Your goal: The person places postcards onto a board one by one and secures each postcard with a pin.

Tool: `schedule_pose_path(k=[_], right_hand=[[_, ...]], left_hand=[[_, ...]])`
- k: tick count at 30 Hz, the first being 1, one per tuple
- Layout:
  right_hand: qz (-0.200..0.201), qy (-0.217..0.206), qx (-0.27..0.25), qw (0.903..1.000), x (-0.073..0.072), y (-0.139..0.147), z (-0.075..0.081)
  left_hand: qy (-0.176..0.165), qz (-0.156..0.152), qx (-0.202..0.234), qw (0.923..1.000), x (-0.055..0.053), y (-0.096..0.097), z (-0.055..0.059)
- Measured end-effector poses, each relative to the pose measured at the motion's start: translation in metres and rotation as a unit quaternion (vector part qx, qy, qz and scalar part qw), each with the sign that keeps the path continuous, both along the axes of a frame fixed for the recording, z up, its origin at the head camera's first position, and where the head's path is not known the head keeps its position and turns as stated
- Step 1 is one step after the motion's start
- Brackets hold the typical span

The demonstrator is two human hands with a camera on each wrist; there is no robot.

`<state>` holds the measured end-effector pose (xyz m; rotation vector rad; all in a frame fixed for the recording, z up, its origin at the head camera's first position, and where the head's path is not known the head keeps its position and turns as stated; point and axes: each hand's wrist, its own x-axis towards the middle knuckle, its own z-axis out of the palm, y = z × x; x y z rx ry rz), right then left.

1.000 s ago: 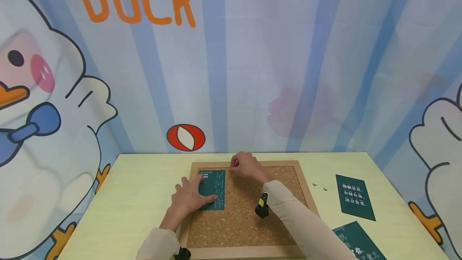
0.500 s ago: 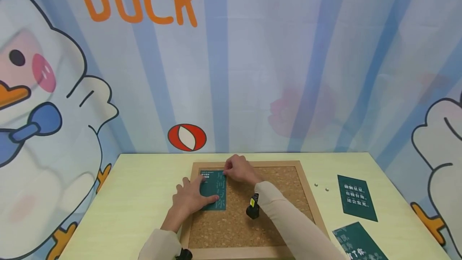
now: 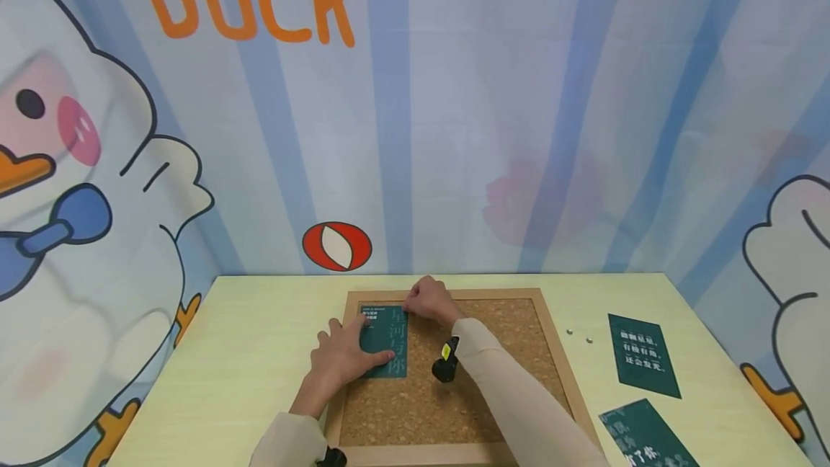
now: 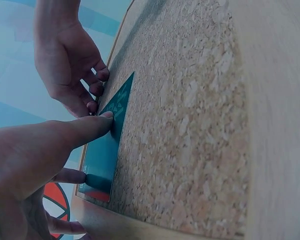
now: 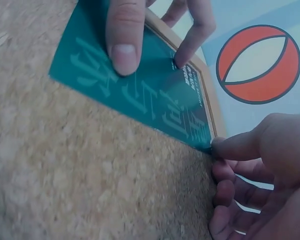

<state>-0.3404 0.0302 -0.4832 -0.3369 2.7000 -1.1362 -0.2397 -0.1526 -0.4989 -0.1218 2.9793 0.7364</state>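
Beige sleeve, far left, ending in the left hand: fingers spread apart, thumb and one fingertip resting on the card. We judge this spread meant to stop the card sliding.

One green card, printed side up: in the upper left of the cork board, just inside the wooden frame. We take it to be set alongside the frame so that it sits straight.

One right hand, at the card's upper right corner: thumb and forefinger close together at the edge, remaining fingers curled. Whether anything is clamped between them we cannot tell. We suppose one hand steadies the card so that the other can tend its corner.

Two shiny studs, loose on the pale table, right of the frame; placed, we reckon, within the right hand's reach.

Two further cards, far right, flat and apart: an upper card and a lower card, partly out of view. We think them kept off the board to leave the arms room.
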Motion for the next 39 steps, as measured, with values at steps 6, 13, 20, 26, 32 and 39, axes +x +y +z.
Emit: schedule_pose_path(k=[6, 13, 20, 26, 32, 39], right_hand=[[-0.032, -0.025, 0.011, 0.9991, 0.0, -0.005, 0.001], [-0.064, -0.038, 0.016, 0.9971, -0.001, -0.008, 0.004], [-0.071, -0.019, 0.034, 0.9967, -0.001, -0.01, -0.001], [-0.066, -0.01, 0.065, 0.9957, 0.001, -0.012, 0.001], [-0.061, -0.006, 0.049, 0.997, 0.005, -0.012, 0.003], [-0.069, 0.0, 0.017, 0.9974, 0.003, -0.008, -0.003]], left_hand=[[0.0, -0.002, -0.003, 1.0, 0.001, 0.0, 0.001], [0.006, -0.004, -0.002, 1.0, 0.002, 0.0, 0.002], [0.007, -0.002, -0.001, 1.0, 0.003, 0.0, 0.002], [0.008, -0.002, -0.005, 1.0, 0.003, -0.001, 0.003], [0.016, 0.0, -0.013, 0.9998, 0.004, -0.001, 0.002], [0.025, -0.003, -0.022, 0.9994, 0.005, 0.001, -0.002]])
